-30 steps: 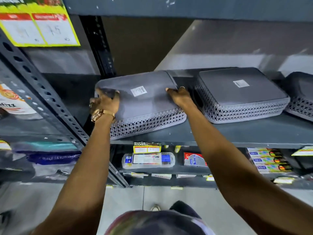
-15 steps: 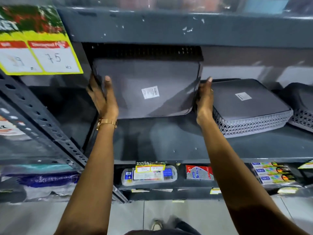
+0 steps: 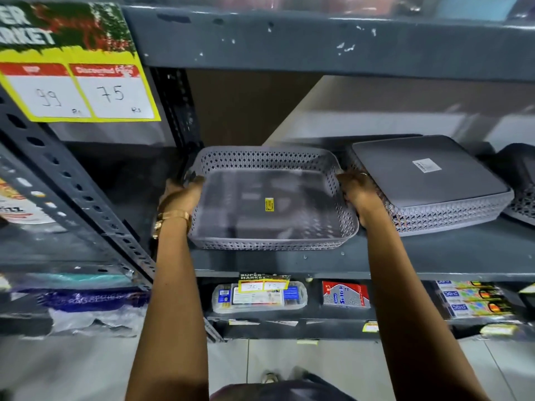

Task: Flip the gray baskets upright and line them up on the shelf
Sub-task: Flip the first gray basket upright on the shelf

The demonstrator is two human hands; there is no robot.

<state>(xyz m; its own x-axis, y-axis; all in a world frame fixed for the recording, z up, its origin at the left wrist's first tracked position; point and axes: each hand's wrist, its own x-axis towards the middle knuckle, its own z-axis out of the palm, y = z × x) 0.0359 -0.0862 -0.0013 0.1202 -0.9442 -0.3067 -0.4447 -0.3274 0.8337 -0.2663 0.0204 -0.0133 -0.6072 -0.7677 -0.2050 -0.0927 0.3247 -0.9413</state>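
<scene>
A gray perforated basket (image 3: 269,224) sits upright on the dark shelf (image 3: 434,253), its open side up and a small yellow sticker on its floor. My left hand (image 3: 181,195) grips its left wall and my right hand (image 3: 357,189) grips its right wall. To its right a second gray basket (image 3: 428,180) lies upside down with a white label on its bottom. A third upside-down basket (image 3: 521,186) is cut off by the frame's right edge.
A slotted metal upright (image 3: 72,186) slants down the left side, with a yellow price sign (image 3: 78,88) above it. The shelf above (image 3: 318,39) hangs low over the baskets. Packaged goods (image 3: 259,296) fill the shelf below. Floor tiles show at the bottom.
The left basket went from upside down on the shelf, to lifted on edge with its bottom facing me, to upright on the shelf. Both hands stayed on its sides.
</scene>
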